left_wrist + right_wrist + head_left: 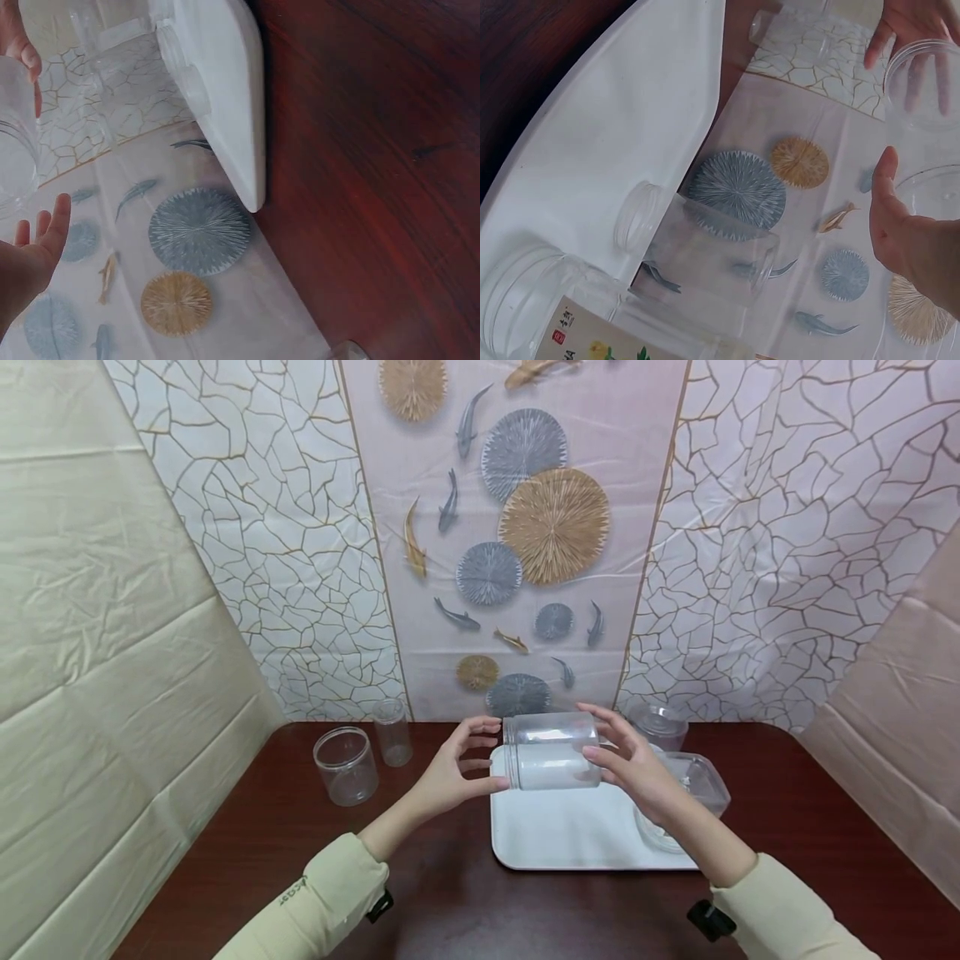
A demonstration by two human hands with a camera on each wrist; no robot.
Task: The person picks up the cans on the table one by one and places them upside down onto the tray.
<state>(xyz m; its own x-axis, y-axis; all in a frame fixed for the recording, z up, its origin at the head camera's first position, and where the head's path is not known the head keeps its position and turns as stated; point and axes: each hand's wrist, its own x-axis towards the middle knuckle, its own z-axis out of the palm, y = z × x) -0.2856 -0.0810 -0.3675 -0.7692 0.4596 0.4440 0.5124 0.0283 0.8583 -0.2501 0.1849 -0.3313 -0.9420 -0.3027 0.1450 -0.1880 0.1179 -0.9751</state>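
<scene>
A clear, wide-mouthed plastic jar (555,752) lies sideways in the air above the white tray, its threaded mouth facing left. My right hand (637,768) grips it around the base end, thumb in front and fingers behind. At the mouth end, my left hand (456,764) is spread, with its thumb tip right at the rim. In the left wrist view, the left hand's fingers (52,229) are extended beside the jar (16,142). The right wrist view has the left palm (915,26) facing the jar's mouth (922,82).
The white tray (555,839) carries clear containers on its right side, including a rectangular box (708,785). Behind them stands another clear jar (660,727). A wide jar (348,772) and a slim jar (393,739) stand on the table's left. One jar bears a label (577,334).
</scene>
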